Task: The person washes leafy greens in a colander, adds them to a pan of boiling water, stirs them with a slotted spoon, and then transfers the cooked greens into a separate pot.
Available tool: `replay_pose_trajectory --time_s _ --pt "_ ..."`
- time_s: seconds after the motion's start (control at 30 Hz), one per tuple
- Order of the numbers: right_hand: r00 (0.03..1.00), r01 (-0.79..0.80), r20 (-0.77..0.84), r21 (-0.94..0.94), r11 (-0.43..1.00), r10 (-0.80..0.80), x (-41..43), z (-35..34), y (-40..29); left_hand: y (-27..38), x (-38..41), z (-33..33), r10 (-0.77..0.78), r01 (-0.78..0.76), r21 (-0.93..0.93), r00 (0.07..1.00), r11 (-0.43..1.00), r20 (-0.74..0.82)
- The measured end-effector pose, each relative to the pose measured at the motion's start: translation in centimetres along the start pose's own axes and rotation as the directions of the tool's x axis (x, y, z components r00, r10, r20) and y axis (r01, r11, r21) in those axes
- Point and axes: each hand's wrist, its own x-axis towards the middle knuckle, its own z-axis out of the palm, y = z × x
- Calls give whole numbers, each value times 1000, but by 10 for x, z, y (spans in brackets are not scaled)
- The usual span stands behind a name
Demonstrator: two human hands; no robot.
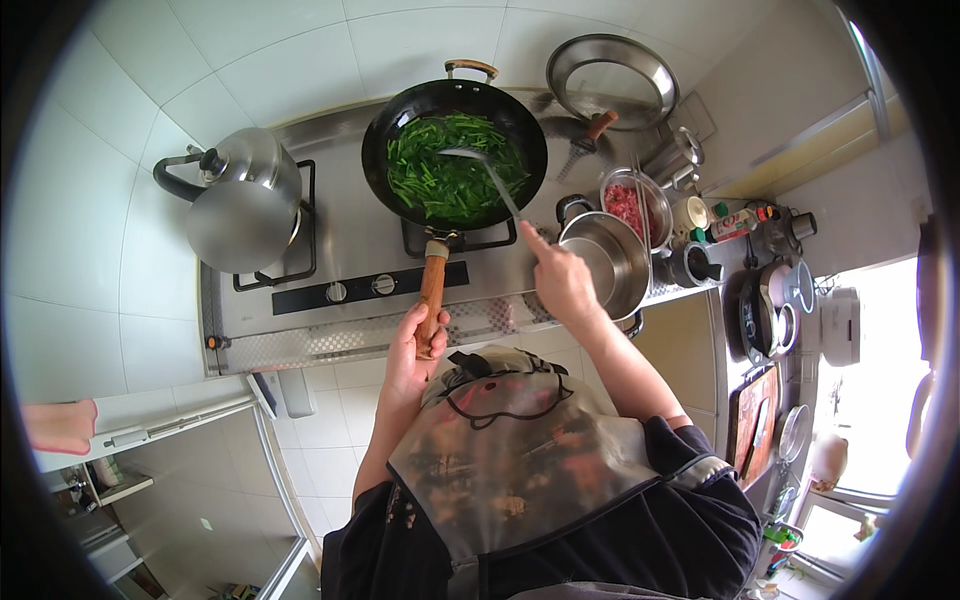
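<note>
A black wok (376,184) sits over the right burner of the gas stove, with chopped green leafy vegetables (427,176) spread inside it. My left hand (417,341) is wrapped around the wok's wooden handle (433,281). In my right hand (566,281) is a metal spatula (501,186), its forefinger stretched along the shaft. The spatula's curved blade rests among the greens near the middle of the wok. Just beside my right hand stands a stainless steel pot (615,259), and behind it a metal bowl (666,214) holds chopped red meat (627,208).
A steel kettle (262,154) stands on the left burner. Against the back wall leans a glass-and-steel lid (664,79). Chopsticks (643,210) lie across the meat bowl. Seasoning bottles (731,225) crowd the right corner. Farther right, a knife (760,431) lies on a wooden cutting board (742,416).
</note>
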Motion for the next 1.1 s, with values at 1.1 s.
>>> replay_pose_trajectory --time_s 1.1 --pt "905 343 -182 -225 912 -385 48 2 -7 5 -1 8 -56 55 -44 998 997 -24"
